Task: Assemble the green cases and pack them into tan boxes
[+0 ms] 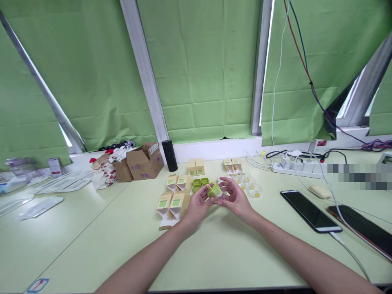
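Both hands meet over the middle of the table around a small green case [214,191]. My left hand [199,204] grips its left side, near a thin yellowish loop. On its right side, the fingers of my right hand [234,198] are bent against the case, by a small pale part too small to make out. Just behind my left hand sit several green cases [200,183]. Cream boxes with green squares [179,203] stand open to the left, and more cream boxes [196,166] are farther back. Clear round plastic trays with yellow bits [253,190] lie behind my right hand.
A cardboard box [145,162] and a black cylinder [169,155] stand at the back left. On the right are a white power strip [297,169], a phone with a cable [310,211], a darker phone [361,228] and a beige oval object [320,192]. Clear plastic trays [64,181] lie far left.
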`<state>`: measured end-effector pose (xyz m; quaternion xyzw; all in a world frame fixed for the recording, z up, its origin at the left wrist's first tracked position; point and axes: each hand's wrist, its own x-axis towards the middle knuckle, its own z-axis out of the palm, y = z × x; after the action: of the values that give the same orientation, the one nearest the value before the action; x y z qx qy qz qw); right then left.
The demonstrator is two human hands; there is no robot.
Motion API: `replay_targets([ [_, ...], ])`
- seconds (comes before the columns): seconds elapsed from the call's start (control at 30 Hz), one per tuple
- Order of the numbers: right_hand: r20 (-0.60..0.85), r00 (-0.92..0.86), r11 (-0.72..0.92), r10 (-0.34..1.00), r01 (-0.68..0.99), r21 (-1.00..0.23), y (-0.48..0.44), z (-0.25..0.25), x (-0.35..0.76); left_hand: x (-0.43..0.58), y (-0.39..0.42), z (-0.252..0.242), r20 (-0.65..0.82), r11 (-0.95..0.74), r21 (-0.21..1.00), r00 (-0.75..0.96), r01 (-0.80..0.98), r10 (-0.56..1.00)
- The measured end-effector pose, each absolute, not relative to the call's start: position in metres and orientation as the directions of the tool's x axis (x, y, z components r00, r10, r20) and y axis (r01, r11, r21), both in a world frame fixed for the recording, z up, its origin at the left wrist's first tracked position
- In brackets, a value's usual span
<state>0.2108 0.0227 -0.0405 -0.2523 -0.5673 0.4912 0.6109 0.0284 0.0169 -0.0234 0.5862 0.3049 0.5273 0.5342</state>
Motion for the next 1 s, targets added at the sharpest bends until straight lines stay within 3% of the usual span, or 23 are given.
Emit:
replay_targets([
  [0.2, 0.48, -0.115, 0.437, 0.87, -0.271, -0.858, 0.025, -0.042, 0.216, 0.023, 0.021, -0.028, 0.3, -0.235, 0.942, 0.289, -0.239, 0.909],
  [0.4, 0.367, -0.08, 0.37, 0.927, 0.029, -0.929, 0.035, -0.052, 0.223, 0.024, 0.023, -0.028, 0.331, -0.293, 0.937, 0.221, -0.189, 0.917],
  [0.6, 0.423, 0.002, 0.404, 0.906, 0.293, -0.867, 0.035, -0.047, 0.228, 0.023, 0.016, -0.025, 0.361, -0.377, 0.918, 0.135, 0.124, 0.923],
  [0.73, 0.454, 0.041, 0.395, 0.89, 0.428, -0.813, 0.034, -0.041, 0.234, 0.021, 0.012, -0.028, 0.364, -0.402, 0.846, 0.171, 0.351, 0.916],
  [1.0, 0.538, 0.028, 0.374, 0.843, 0.688, -0.622, 0.033, -0.036, 0.242, 0.02, 0.009, -0.032, 0.346, -0.454, 0.709, 0.296, 0.539, 0.891],
])
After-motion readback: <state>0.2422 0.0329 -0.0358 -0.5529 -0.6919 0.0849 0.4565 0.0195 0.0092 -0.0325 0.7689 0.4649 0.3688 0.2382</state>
